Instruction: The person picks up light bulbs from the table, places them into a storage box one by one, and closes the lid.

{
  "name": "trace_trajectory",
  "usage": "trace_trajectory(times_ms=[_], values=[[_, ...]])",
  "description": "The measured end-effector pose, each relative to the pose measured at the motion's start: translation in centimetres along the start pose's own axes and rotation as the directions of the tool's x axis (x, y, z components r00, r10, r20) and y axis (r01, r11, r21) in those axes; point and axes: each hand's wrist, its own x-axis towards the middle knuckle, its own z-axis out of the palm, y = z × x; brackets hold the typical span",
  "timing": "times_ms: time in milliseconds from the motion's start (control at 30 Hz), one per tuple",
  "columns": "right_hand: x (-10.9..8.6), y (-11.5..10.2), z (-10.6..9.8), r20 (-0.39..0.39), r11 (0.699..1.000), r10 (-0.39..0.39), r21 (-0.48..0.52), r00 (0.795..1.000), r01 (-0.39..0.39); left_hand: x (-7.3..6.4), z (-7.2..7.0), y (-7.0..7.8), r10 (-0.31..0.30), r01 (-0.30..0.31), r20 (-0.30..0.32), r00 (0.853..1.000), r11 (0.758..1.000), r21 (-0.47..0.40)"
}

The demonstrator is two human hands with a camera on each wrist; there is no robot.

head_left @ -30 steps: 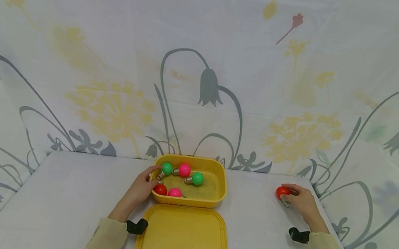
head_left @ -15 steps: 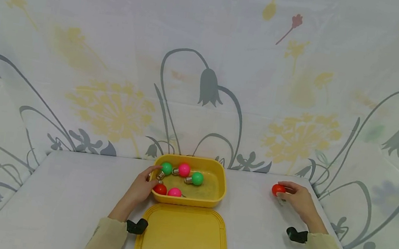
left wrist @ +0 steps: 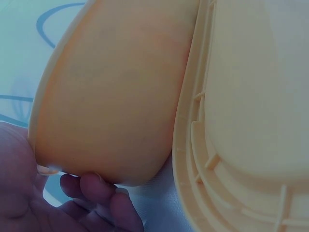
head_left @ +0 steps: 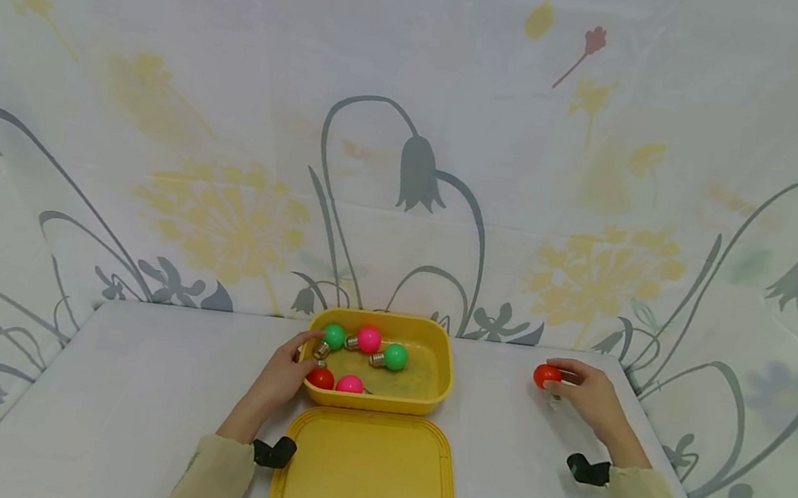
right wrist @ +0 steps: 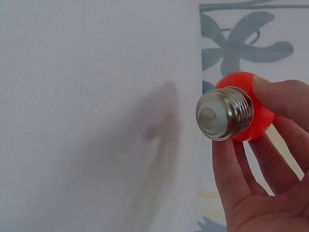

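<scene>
My right hand (head_left: 591, 399) holds a red light bulb (head_left: 546, 375) over the right side of the table. In the right wrist view the bulb's silver screw base (right wrist: 224, 113) points toward the camera, with thumb and fingers around the red globe. At the left end of a yellow plastic box (head_left: 445, 373), my left hand (head_left: 279, 380) grips the rim; its curled fingers (left wrist: 99, 188) touch the outer wall. Inside the box lie a red bulb (head_left: 321, 378), two pink bulbs (head_left: 369, 338) and two green bulbs (head_left: 396, 357).
A yellow lid (head_left: 365, 480) lies flat on the white tablecloth (head_left: 142, 417), right in front of the box. Behind the table hangs a flower-printed cloth (head_left: 411, 158), which also runs along both sides.
My right hand has moved a little to the left with the red bulb in its fingers. The left hand and the box have stayed in place.
</scene>
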Motion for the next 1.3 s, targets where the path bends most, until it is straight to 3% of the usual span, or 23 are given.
trace_trajectory(times_ms=[567,1300], values=[[-0.4,-1.5,1.1,-0.022,0.992,-0.127,0.020,0.992,0.127,0.0,0.0,0.1,-0.009,0.009,0.000,1.000,1.000,0.001],[-1.4,-3.0,2.2,-0.011,0.984,-0.178,-0.014,0.984,0.178,-0.1,-0.1,0.2,-0.004,0.004,0.006,1.000,1.000,-0.014]])
